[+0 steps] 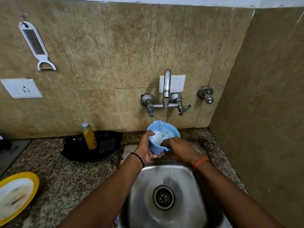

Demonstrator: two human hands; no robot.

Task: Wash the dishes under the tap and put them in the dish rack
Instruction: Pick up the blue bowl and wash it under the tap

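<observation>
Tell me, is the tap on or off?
On. Water runs from the tap into the blue cup held by both hands.

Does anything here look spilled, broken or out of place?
Nothing stands out. Both hands hold the foamy blue plastic bowl under the running tap, over the steel sink.

hands 2: left, right | blue bowl 1 | yellow plate 1 | soap bottle 1 | scrub pad 1 | grater 1 | tap 1 | sink 1
</observation>
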